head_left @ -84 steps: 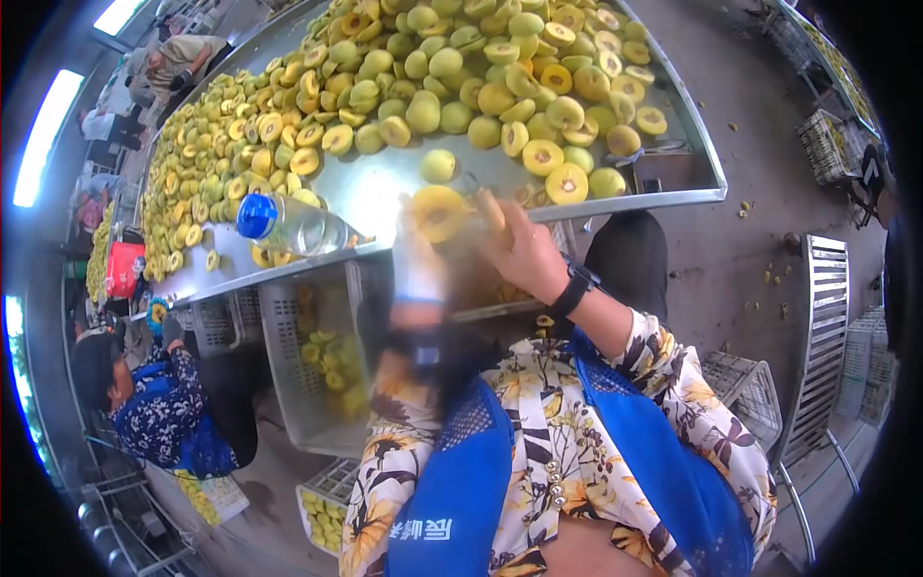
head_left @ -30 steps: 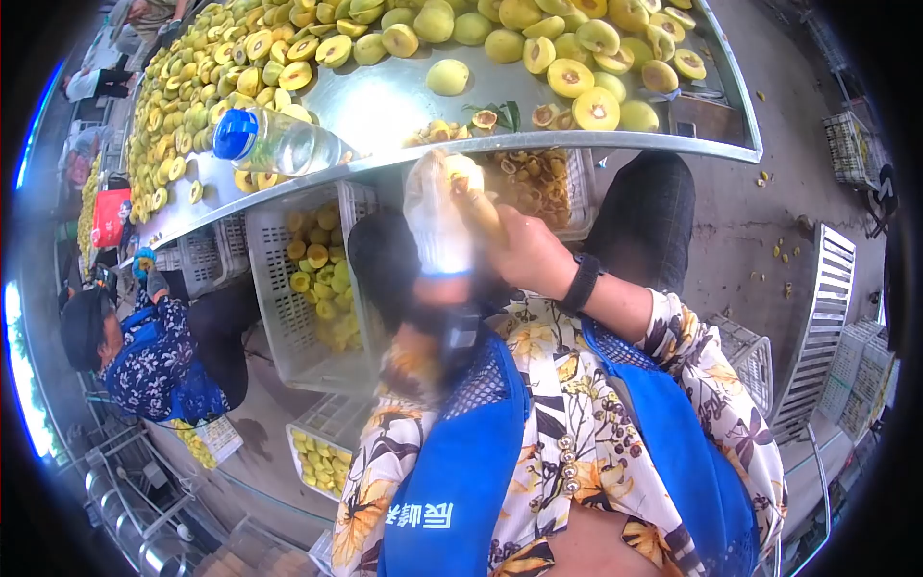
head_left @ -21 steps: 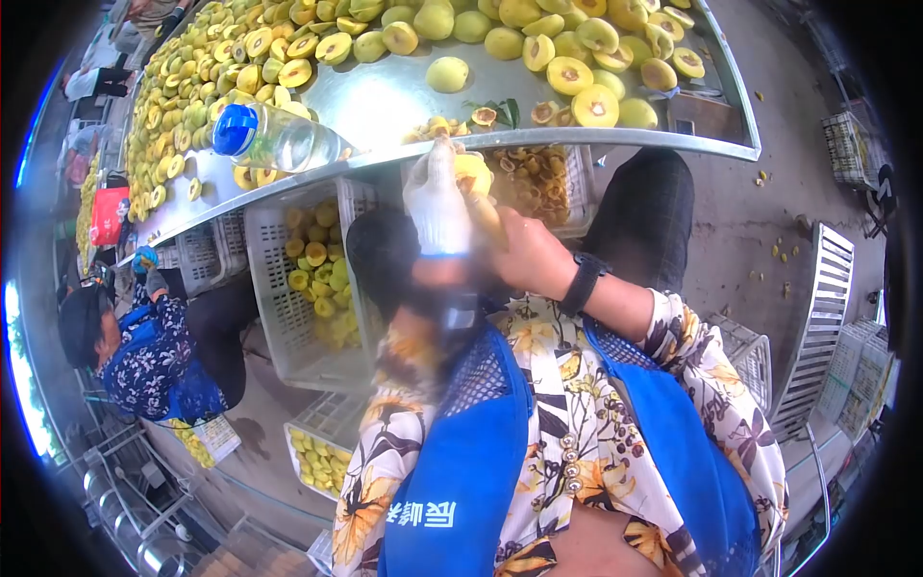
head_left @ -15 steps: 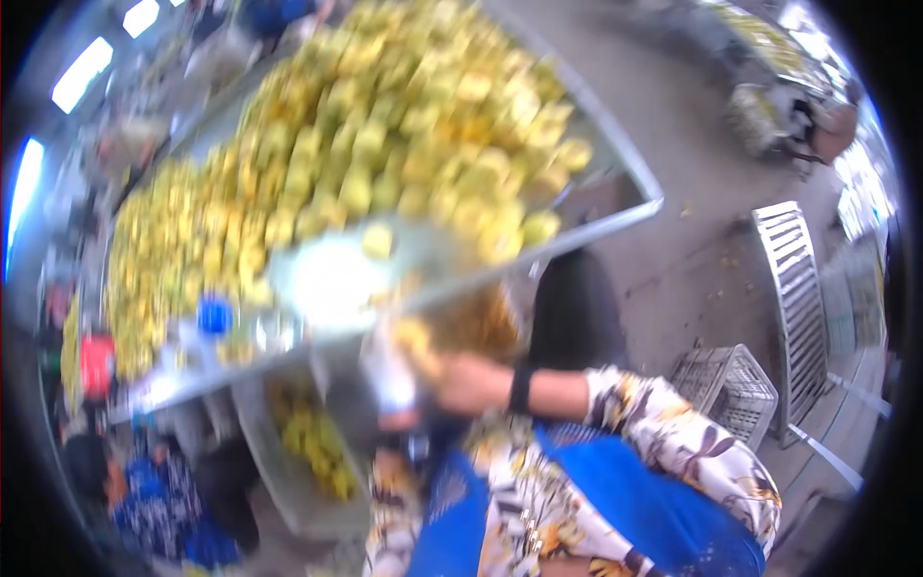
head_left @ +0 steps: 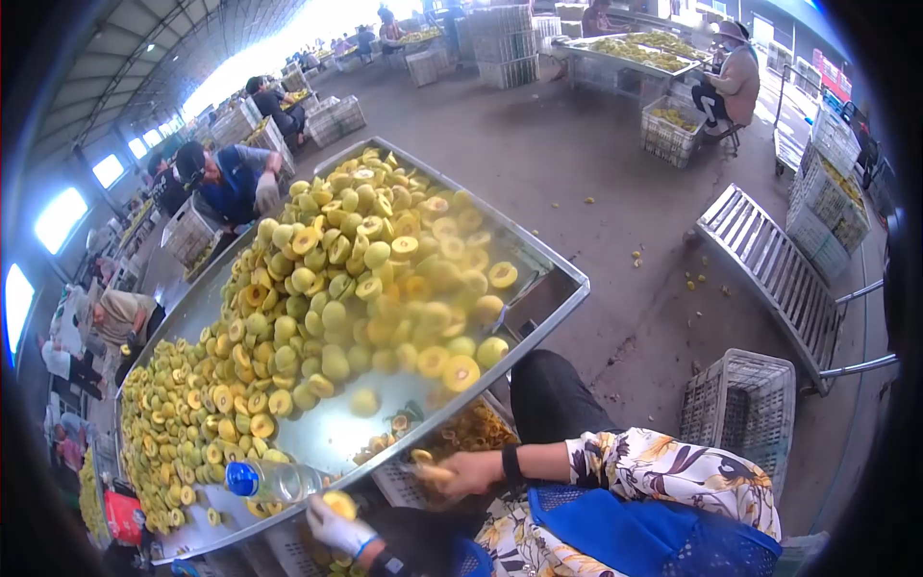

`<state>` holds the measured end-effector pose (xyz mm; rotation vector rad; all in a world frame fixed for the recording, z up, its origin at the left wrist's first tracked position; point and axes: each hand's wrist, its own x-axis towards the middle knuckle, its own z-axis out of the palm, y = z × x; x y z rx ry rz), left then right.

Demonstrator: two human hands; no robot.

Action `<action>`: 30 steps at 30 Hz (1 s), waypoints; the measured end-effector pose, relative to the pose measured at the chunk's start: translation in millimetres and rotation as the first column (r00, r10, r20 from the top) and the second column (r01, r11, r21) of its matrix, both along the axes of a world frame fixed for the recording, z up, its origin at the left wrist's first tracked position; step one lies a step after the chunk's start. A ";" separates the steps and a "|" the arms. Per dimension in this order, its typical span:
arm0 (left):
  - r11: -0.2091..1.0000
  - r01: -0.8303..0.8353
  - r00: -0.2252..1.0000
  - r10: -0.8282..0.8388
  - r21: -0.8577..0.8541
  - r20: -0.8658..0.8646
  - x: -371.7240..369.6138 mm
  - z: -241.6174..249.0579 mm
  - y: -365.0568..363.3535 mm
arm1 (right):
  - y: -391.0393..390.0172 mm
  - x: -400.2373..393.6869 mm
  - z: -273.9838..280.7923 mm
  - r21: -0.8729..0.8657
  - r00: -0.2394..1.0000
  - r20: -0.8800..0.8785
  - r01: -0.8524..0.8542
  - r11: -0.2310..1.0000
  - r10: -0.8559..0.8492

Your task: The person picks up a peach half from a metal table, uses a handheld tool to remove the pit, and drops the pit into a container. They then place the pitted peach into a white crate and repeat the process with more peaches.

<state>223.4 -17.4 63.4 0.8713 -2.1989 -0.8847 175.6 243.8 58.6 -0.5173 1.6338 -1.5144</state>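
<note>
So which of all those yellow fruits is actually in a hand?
The halved fruit gripped by the white-gloved left hand, below the table edge; the rest lie piled on the table.

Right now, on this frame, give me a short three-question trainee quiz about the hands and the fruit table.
1. True or false: the left hand wears a white glove.
2. What does the gloved hand hold? A) a water bottle B) a yellow fruit half C) a crate
3. Fill in: the water bottle on the metal table has a ____ cap.

Key: 1 true; 2 B; 3 blue. The bare right hand grips a small tool that is too blurred to identify.
</note>
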 end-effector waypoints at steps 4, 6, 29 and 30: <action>0.811 -0.149 0.920 0.323 -0.566 0.221 17.1 30.4 -36.3 | -7.8 2.0 -74.9 0.301 0.933 -0.360 0.100 0.948 0.016; 0.897 0.009 0.992 0.047 -0.442 0.115 -17.5 25.2 -35.9 | -6.1 5.4 -70.8 0.270 0.949 -0.314 0.113 0.956 -0.023; 0.844 0.488 0.760 -0.284 -0.225 0.584 -166.4 -49.7 38.6 | 21.0 -6.2 -63.3 0.301 0.888 -0.402 0.359 0.883 -0.224; 0.862 0.482 0.759 -0.319 -0.161 0.567 -171.7 -54.9 30.5 | 18.0 -13.9 -68.3 0.315 0.864 -0.478 0.336 0.887 -0.158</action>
